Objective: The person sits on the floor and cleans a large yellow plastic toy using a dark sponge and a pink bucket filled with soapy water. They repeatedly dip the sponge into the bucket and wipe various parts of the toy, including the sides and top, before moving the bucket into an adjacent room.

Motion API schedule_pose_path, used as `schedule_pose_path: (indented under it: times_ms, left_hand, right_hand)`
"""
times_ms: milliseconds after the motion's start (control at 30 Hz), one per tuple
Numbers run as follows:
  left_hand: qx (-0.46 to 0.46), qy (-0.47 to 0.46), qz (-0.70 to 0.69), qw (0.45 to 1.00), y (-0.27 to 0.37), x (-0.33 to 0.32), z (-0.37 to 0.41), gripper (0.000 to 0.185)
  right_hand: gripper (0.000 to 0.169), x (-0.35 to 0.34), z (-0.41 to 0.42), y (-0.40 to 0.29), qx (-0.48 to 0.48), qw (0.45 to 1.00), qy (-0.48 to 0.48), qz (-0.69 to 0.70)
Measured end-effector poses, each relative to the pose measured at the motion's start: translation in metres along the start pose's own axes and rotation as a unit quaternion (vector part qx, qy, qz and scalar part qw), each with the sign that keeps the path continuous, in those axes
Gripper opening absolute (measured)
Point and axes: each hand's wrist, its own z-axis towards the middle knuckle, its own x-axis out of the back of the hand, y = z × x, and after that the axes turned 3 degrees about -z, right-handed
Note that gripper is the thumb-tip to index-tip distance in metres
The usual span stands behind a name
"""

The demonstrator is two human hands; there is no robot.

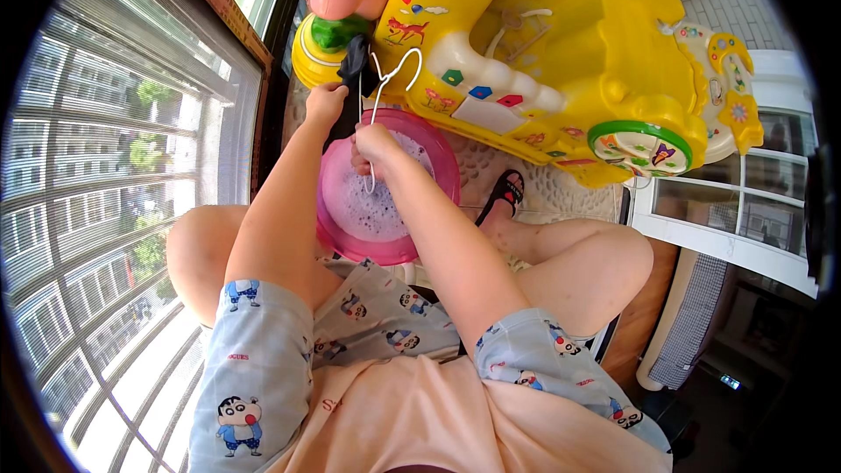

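Note:
My left hand (326, 104) grips a piece of black fabric (355, 59), which looks wet and hangs down toward the basin. In my right hand (379, 148) is a white wire clothes hanger (386, 78), its hook pointing away from me and one end showing below my fingers. Part of the hanger runs alongside the black fabric, but whether the fabric is looped over it I cannot tell. Beneath both hands stands a pink plastic basin (448, 171) holding foamy, soapy water (374, 217).
A large yellow plastic play structure (571, 79) with stickers fills the far right side. Beside it is a round yellow and green part (315, 52). A barred window (118, 164) lies close on my left. My sandalled foot (504, 194) rests on the pebble-patterned floor (558, 194).

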Motion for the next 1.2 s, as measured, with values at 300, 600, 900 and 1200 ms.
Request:
schedule_pose_path:
  times_ms: [300,600,900,1200]
  left_hand:
    - [0.023,-0.063,-0.061,0.996,-0.005,-0.006,-0.002,0.029]
    - [-0.008,0.045,-0.096,0.994,0.033,-0.007,0.039,0.044]
    - [-0.004,0.020,-0.036,0.999,0.012,-0.013,0.034,0.032]
    - [0.035,-0.036,-0.275,0.960,0.018,0.002,0.047,0.034]
  right_hand:
    - [0.032,-0.014,0.013,0.025,0.201,0.925,0.266,-0.183]
    - [0.014,-0.027,0.008,-0.043,0.132,0.988,0.084,-0.016]
    - [0.023,0.020,0.011,-0.032,0.035,0.997,0.019,-0.060]
    - [0.017,-0.016,0.002,-0.031,0.156,0.982,0.093,-0.055]
